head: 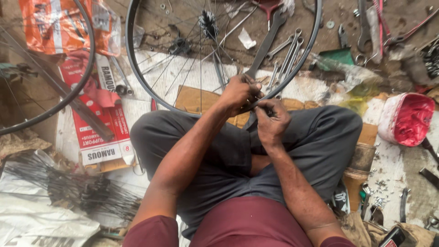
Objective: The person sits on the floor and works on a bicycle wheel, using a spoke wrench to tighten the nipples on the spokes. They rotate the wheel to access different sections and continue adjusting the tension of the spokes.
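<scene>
The bicycle wheel rim [137, 84] stands propped in front of the crossed legs, its lower arc resting just above the knees, with thin spokes [201, 68] fanning up to the hub [208, 20] near the top edge of the view. The left hand [238, 93] is closed around the bottom of the rim, fingers wrapped over it. The right hand [271, 122] sits right beside it, touching, fingertips pinched together on something small at the rim; too tiny to make out.

Not much elbow room here. A big flat spanner [267, 43] leans up behind the rim, and a cluster of open-ended wrenches [288, 57] lies on the ground just past it. A second wheel rim [77, 87] curves in at the left edge, over red printed cartons [98, 132]. A bundle of loose spokes [68, 187] lies on sacking by the lower left corner. On the right, well apart from the hands, a white tub with red inside [406, 119] lies tipped on its side, with small nuts and nipples [379, 192] scattered below it. A piece of brown cardboard [194, 98] shows through the spokes.
</scene>
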